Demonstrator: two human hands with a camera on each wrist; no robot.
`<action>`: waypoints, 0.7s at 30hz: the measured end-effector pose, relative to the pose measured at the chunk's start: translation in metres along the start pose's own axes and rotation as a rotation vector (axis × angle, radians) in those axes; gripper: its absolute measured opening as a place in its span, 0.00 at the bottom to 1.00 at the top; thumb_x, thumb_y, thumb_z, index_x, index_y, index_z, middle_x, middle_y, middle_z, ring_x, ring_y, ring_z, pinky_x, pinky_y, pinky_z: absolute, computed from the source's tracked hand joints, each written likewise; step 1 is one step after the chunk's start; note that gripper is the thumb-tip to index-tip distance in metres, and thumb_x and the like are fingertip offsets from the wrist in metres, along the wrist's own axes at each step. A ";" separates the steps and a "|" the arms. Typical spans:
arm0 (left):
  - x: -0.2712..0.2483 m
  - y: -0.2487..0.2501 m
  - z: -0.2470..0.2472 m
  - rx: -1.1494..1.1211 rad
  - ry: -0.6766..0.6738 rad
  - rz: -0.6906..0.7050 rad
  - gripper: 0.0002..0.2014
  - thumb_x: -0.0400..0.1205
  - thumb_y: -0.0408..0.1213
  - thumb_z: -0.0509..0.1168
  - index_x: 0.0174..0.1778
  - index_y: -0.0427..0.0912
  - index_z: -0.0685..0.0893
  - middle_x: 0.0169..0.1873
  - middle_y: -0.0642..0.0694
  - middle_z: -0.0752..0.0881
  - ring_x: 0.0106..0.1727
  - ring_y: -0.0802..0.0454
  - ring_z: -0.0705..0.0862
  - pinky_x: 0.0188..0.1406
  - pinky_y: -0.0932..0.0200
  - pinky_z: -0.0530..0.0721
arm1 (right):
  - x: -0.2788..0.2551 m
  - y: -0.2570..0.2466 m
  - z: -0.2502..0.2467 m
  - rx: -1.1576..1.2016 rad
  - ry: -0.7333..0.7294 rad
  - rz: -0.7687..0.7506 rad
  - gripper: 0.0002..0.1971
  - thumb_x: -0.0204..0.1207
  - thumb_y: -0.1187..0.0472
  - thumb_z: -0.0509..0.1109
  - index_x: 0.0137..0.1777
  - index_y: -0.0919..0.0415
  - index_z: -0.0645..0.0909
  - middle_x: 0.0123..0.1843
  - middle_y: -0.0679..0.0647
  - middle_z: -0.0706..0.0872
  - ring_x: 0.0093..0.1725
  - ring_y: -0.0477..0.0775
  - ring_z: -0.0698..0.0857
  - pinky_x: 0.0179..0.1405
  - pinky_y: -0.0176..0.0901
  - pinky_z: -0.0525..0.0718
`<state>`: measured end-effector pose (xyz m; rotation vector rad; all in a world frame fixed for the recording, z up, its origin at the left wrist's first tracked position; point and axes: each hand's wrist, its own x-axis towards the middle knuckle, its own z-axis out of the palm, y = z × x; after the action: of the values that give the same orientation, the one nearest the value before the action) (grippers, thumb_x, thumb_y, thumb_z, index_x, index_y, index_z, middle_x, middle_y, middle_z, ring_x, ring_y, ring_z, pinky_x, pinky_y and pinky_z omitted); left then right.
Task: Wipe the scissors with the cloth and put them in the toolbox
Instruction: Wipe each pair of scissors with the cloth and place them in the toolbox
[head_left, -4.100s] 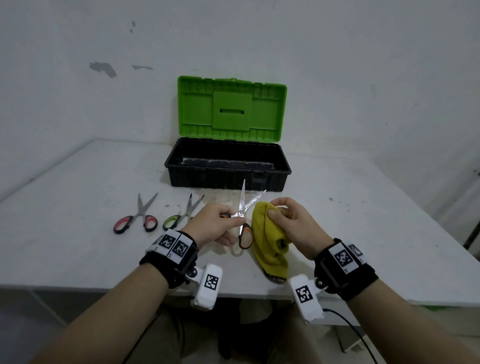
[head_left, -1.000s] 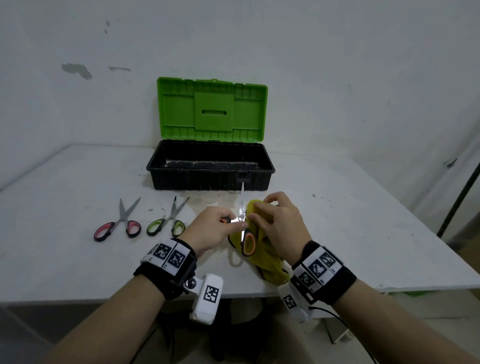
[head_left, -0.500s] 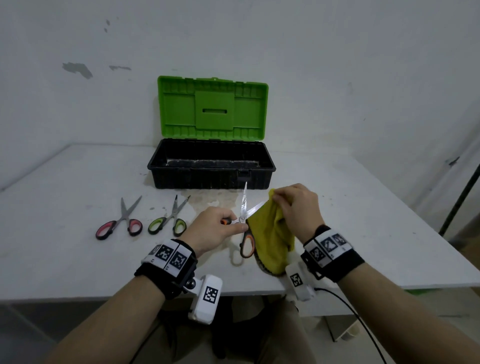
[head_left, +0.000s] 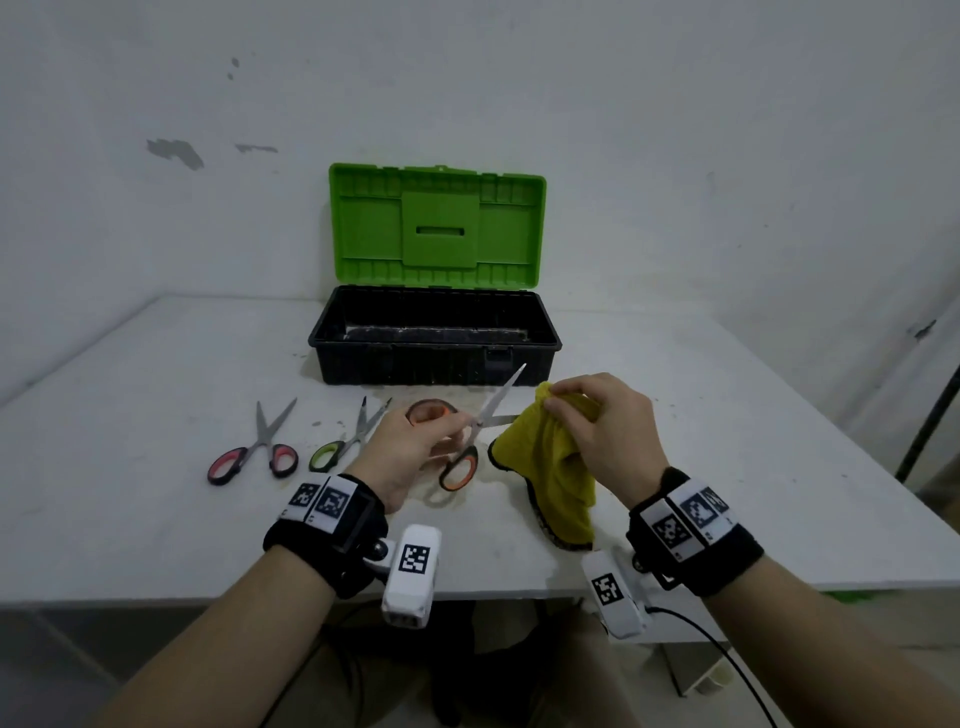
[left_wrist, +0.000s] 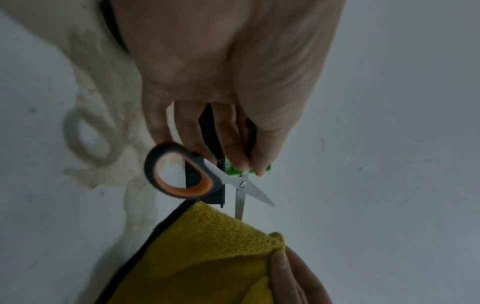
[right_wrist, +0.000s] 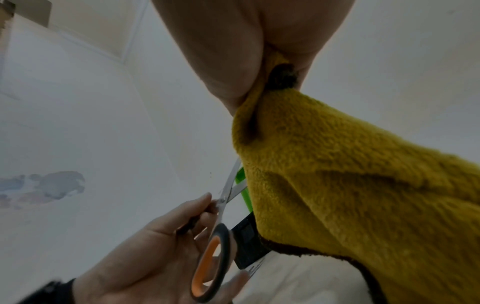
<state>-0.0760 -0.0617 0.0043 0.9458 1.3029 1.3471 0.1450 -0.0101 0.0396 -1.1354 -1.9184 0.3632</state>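
While held, scissors (head_left: 480, 427) touch cloth (head_left: 556, 467).

dim, flat light | soft shadows | wide-angle edge distortion | wrist views blurred

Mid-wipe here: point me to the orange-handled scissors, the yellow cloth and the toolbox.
orange-handled scissors (head_left: 458, 470), head view, on the lower handle loop.
yellow cloth (head_left: 556, 467), head view, on the hanging middle of the fabric.
toolbox (head_left: 415, 364), head view, on the black front wall.
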 end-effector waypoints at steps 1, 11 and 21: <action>0.000 0.000 0.000 -0.055 -0.009 -0.028 0.08 0.80 0.40 0.75 0.38 0.42 0.86 0.41 0.41 0.87 0.47 0.41 0.89 0.49 0.48 0.84 | 0.000 -0.002 -0.001 0.011 0.004 0.013 0.04 0.74 0.53 0.76 0.48 0.48 0.88 0.49 0.47 0.88 0.51 0.46 0.84 0.55 0.39 0.79; 0.002 0.005 0.004 -0.338 0.036 -0.125 0.04 0.81 0.27 0.71 0.42 0.39 0.86 0.37 0.41 0.90 0.39 0.49 0.91 0.34 0.59 0.90 | -0.001 -0.012 -0.012 0.188 -0.138 0.110 0.10 0.68 0.59 0.76 0.47 0.43 0.87 0.44 0.40 0.89 0.47 0.44 0.86 0.45 0.43 0.87; 0.008 -0.003 0.001 -0.458 0.121 -0.128 0.05 0.79 0.31 0.73 0.48 0.35 0.85 0.35 0.45 0.86 0.33 0.57 0.84 0.29 0.65 0.85 | 0.000 -0.015 -0.022 0.282 -0.149 0.114 0.03 0.84 0.55 0.62 0.51 0.44 0.76 0.32 0.58 0.81 0.30 0.53 0.76 0.30 0.54 0.78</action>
<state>-0.0767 -0.0542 0.0008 0.4658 1.0553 1.5312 0.1537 -0.0222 0.0623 -1.0549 -1.8612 0.7745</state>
